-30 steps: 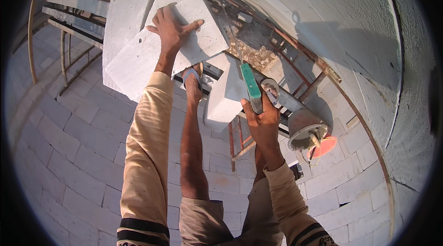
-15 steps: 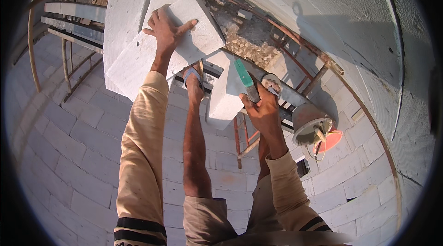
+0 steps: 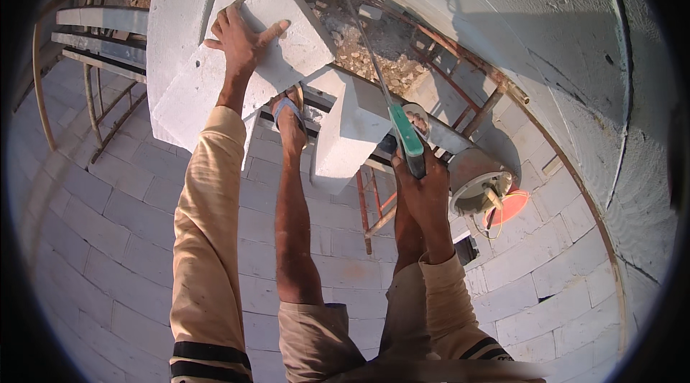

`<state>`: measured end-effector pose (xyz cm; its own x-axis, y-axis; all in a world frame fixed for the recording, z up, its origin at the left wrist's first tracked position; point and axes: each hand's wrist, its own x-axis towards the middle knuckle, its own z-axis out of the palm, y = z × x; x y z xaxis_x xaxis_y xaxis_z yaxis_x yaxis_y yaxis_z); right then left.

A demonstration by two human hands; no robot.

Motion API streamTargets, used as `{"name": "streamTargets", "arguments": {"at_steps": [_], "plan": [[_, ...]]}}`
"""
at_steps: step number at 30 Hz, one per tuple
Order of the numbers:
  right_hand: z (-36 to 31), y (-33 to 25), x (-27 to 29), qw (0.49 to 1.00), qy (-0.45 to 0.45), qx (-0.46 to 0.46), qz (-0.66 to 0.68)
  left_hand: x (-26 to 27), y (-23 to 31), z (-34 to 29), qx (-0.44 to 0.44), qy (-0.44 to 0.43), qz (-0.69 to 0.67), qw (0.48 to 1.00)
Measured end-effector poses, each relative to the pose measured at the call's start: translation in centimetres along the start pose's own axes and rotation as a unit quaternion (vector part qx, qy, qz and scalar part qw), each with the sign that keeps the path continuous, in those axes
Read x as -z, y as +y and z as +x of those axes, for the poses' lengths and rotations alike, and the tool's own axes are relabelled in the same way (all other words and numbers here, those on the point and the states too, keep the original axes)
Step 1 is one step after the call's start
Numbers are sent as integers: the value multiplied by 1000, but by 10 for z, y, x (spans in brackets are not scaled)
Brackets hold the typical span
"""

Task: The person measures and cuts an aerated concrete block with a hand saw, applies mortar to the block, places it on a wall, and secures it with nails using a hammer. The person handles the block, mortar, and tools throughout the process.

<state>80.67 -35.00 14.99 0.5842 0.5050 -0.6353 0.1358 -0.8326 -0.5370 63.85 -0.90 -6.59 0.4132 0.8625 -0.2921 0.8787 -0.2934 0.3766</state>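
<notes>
Left hand (image 3: pixel 241 41), at 11 o'clock from the centre of view: fingers spread wide, grasping nothing. The thumb lies on the upper face of a rough white rectangular block (image 3: pixel 305 30); whether the other fingertips bear on it or on the larger white flat block (image 3: pixel 190 95) beneath, I cannot tell.

Right hand (image 3: pixel 425 171), at 3 o'clock: fingers closed around the green-and-black handle of a hand saw (image 3: pixel 407 135) with a narrow metal blade. The blade points towards 12 o'clock and appears apart from the upper block's edge.

A tilted white angular block (image 3: pixel 348 128) stands just above centre, near a foot in a blue-strapped sandal (image 3: pixel 291 117).

Assessment: the step appears to be steadying the upper block for sawing. A stroke would call for firm left-hand pressure and the blade brought towards 10 o'clock, against the block.
</notes>
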Motion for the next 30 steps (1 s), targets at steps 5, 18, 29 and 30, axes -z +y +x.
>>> {"name": "streamTargets", "arguments": {"at_steps": [5, 18, 29, 30], "plan": [[-80, 35, 87, 990, -3, -143, 9, -2, -4, 2, 7, -6, 38, 999], [-249, 285, -7, 959, -35, -246, -134, -8, -27, 10, -74, 62, 91, 991], [-177, 452, -181, 947, -136, -213, -197, 7, -11, 8, -68, 15, -30, 997], [-162, 462, -194, 948, -134, -212, -194, 8, -13, 10, -69, 6, -29, 997]]}}
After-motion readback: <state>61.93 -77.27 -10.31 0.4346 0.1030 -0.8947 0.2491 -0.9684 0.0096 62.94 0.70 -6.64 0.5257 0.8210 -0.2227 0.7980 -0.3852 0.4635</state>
